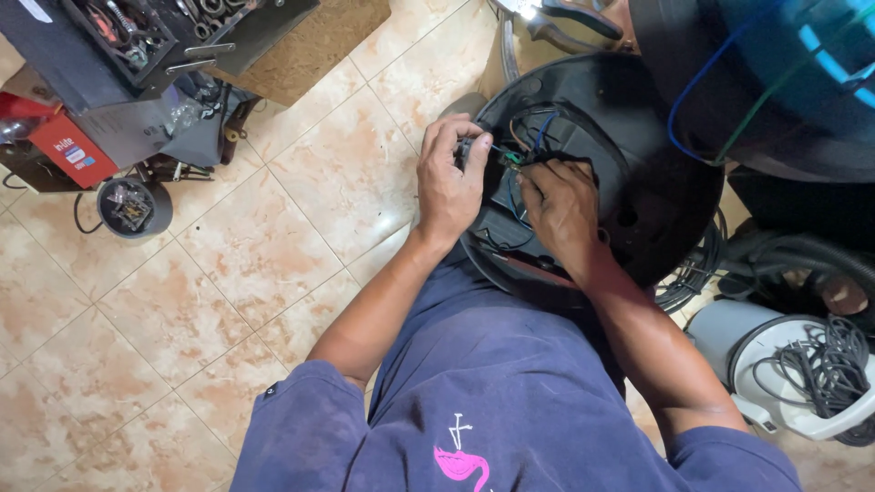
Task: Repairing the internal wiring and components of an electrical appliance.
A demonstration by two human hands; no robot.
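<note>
Left hand (448, 182): small black part (467, 150) is pinched. Right hand (561, 205): closed on wires (519, 159) inside round black housing (629, 182). Risk judged: thin wires pulled loose by tugging.

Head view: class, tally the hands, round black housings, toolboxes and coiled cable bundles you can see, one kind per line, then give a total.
Hands: 2, left and right
Black housing: 1
Toolbox: 1
Cable bundles: 2, and
Total: 6
</note>
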